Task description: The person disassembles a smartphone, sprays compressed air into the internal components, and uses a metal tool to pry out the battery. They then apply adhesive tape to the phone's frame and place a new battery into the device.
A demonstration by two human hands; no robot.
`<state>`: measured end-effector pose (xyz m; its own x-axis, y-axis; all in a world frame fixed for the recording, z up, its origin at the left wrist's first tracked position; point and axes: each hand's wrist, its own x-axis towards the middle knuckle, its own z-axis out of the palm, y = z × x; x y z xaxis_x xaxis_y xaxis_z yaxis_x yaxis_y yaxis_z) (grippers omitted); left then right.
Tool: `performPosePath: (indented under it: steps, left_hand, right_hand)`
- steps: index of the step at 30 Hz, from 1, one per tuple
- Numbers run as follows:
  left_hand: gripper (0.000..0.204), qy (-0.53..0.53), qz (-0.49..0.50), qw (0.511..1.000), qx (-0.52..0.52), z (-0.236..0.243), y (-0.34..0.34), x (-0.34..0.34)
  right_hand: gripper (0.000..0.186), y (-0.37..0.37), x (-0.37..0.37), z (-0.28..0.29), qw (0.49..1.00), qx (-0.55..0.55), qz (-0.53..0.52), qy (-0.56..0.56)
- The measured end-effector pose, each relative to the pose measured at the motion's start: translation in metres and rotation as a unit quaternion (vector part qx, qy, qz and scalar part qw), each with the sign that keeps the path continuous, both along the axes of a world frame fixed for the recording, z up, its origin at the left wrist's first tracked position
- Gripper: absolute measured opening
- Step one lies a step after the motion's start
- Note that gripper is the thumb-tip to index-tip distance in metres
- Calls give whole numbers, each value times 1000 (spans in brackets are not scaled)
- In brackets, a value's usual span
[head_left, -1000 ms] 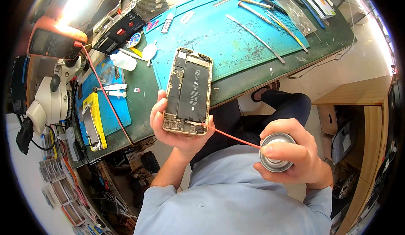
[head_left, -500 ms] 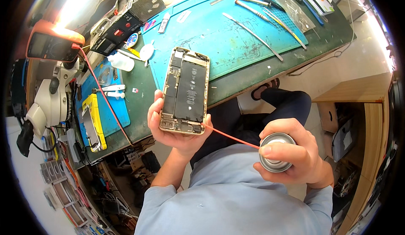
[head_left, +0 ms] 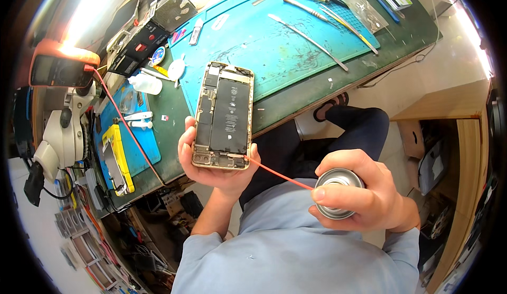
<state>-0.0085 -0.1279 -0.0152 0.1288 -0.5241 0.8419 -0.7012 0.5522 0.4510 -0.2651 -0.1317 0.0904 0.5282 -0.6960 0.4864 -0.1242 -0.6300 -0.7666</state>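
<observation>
Against half a second ago, I record only a slight leftward shift of phone, can and surface together; the straw (head_left: 280, 173) still meets the phone (head_left: 222, 117) at its lower right corner, so I judge the work there unbroken. The phone, held up across the surface's (head_left: 296, 99) near edge in view, is open, black battery (head_left: 232, 115) exposed. The left hand (head_left: 219, 178) curls round its lower end; the right hand (head_left: 372, 193) wraps the can (head_left: 342, 178).

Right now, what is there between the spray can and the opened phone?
In the head view, a red straw runs from the spray can in the right hand to the lower end of the opened phone in the left hand.
</observation>
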Motion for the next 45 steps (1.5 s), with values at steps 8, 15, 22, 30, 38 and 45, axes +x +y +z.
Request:
performPosePath:
  steps: [8, 15, 22, 30, 38, 45]
  left_hand:
    - [107, 20, 14, 1000, 0, 0, 1, -1]
    - [103, 31, -2, 999, -12, 2, 1, 2]
    - [90, 124, 3, 992, 3, 17, 1, -16]
    - [86, 105, -11, 994, 26, 14, 4, -16]
    - [93, 101, -9, 993, 59, 17, 8, -14]
    - [95, 95, -15, 994, 48, 15, 6, -12]
  right_hand:
    - [61, 0, 1, -3, 999, -31, 0, 13]
    - [60, 1, 5, 0, 1000, -11, 22, 0]
    - [59, -4, -2, 4, 999, -22, 22, 11]
    - [58, 4, -1, 0, 999, -38, 0, 6]
    - [60, 5, 2, 3, 999, -41, -1, 12]
    - [60, 3, 2, 4, 999, -45, 4, 16]
